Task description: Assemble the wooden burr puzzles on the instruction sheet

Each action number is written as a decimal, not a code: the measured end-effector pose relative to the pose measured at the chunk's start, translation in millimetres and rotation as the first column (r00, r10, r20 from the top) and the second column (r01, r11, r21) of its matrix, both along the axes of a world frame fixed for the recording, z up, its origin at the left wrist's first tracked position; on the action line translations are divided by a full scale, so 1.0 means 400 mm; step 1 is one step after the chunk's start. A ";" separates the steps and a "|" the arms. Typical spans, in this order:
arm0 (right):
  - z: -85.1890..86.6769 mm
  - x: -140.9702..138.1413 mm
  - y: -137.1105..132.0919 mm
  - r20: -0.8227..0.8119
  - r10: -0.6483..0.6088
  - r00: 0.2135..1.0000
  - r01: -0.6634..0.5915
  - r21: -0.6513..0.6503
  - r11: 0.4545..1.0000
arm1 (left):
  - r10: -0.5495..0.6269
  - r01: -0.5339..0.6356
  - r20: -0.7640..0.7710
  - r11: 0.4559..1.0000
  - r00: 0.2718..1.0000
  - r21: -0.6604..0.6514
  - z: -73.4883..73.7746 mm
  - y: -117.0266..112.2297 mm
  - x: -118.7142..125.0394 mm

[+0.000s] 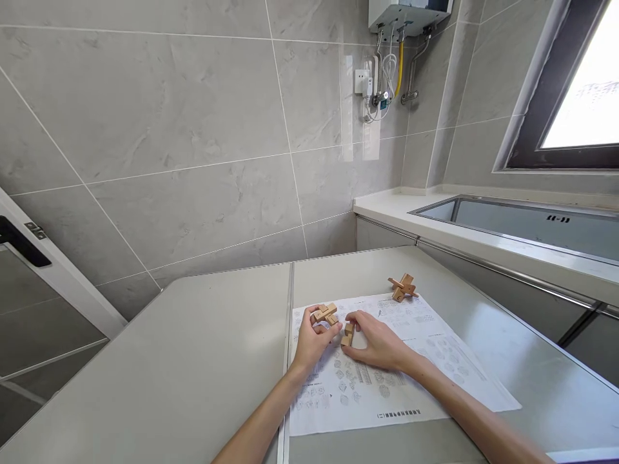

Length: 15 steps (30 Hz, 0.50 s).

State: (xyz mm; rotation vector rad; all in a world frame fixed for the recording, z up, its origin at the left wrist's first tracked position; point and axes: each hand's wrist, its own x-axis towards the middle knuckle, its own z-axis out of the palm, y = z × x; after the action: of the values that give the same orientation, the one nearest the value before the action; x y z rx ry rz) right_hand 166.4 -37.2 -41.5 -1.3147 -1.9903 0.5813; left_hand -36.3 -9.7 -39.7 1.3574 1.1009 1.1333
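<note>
My left hand is closed around a partly built wooden puzzle, a small cluster of interlocked tan bars, held just above the printed instruction sheet. Beside it my right hand pinches a single short wooden piece that rests on the sheet. The two hands are a few centimetres apart. A finished wooden burr puzzle, star-shaped, stands at the sheet's far right corner, untouched.
The sheet lies on a grey table with a seam down its middle. A white counter with a steel sink runs along the right. Tiled wall behind, a door at the left, a window at the upper right.
</note>
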 end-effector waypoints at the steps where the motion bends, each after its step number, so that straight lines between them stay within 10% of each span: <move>1: 0.004 0.003 0.005 -0.086 -0.024 0.996 0.020 -0.043 0.999 | -0.005 0.005 -0.012 1.000 1.000 0.015 0.000 -0.001 0.000; 7: 0.031 0.045 0.035 -0.646 -0.195 0.738 -0.160 -0.448 0.879 | -0.052 0.060 -0.071 0.992 0.996 0.111 0.012 -0.017 0.005; 15: 0.051 0.058 0.025 -0.786 -0.042 0.616 -0.514 -0.442 0.735 | -0.149 0.197 -0.224 0.958 0.963 0.208 0.046 -0.047 0.011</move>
State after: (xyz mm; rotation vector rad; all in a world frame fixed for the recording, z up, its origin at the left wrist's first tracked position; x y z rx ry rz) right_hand 189.5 -27.3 -20.9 -0.8435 -1.2517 1.7705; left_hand -31.8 -28.5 -21.2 1.7503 0.9940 1.0299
